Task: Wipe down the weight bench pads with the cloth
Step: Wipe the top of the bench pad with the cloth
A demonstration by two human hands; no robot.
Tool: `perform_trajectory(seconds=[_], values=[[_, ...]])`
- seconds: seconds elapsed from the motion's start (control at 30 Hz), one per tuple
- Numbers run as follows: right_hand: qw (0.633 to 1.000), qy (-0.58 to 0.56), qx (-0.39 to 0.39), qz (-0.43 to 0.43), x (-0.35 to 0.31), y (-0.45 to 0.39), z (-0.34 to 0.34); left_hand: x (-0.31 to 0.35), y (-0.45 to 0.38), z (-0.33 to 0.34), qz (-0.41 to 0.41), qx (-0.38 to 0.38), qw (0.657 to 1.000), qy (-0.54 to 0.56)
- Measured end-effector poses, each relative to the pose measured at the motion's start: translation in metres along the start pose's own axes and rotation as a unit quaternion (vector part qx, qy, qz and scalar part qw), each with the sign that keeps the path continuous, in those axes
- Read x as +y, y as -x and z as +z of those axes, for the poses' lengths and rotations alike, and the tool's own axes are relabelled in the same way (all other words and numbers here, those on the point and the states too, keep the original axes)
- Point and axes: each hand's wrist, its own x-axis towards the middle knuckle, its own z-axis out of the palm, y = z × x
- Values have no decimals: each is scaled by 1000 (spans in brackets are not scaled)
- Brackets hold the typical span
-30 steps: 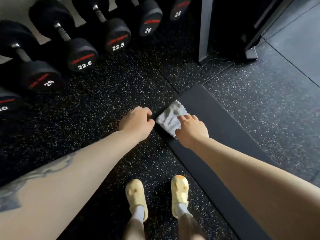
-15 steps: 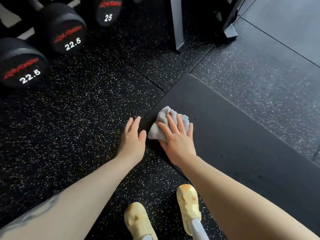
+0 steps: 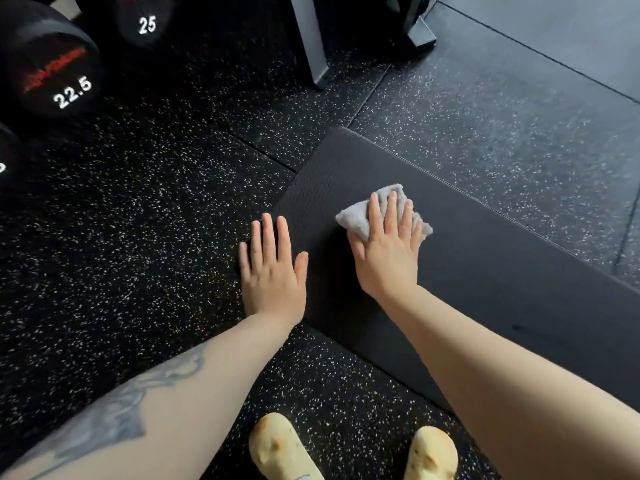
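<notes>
The black bench pad [image 3: 485,271] runs from the middle of the view down to the right. A crumpled grey cloth [image 3: 356,214] lies on its near end. My right hand [image 3: 384,251] presses flat on the cloth with straight fingers, covering most of it. My left hand [image 3: 272,268] lies flat with spread fingers at the pad's left edge, its thumb side over the pad and the rest above the floor.
Black dumbbells marked 22.5 [image 3: 52,74] and 25 [image 3: 145,19] stand at the upper left. A grey metal post [image 3: 311,39] and a machine foot [image 3: 420,32] rise at the top. My yellow shoes [image 3: 280,448] stand on the speckled rubber floor [image 3: 138,237] below the pad.
My right hand went from gripping the cloth at the pad's corner to pressing it flat and sliding it right along the pad. My left hand uncurled and now lies flat.
</notes>
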Motion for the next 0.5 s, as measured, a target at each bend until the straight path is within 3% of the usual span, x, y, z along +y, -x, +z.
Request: perform_trajectory(seconds=[0.07, 0.13, 0.2, 0.27, 0.37, 0.5], values=[[999, -13, 18, -45, -9, -12, 2, -2, 0, 4, -2, 15, 1000, 1], [987, -9, 16, -160, -7, -3, 2, -2, 0, 7, -13, 25, 1000, 9], [957, 20, -25, -289, 16, 18, 2, 1, 0, 8, -39, 35, 998, 19], [932, 54, -63, -354, 53, 32, -2, 6, -1, 7, -74, 51, 995, 34], [939, 66, -45, -335, 91, 21, -13, 12, 0, 8, -89, 59, 994, 31], [981, 9, -8, -191, 58, -10, -10, 12, 1, 9, -86, 71, 994, 22]])
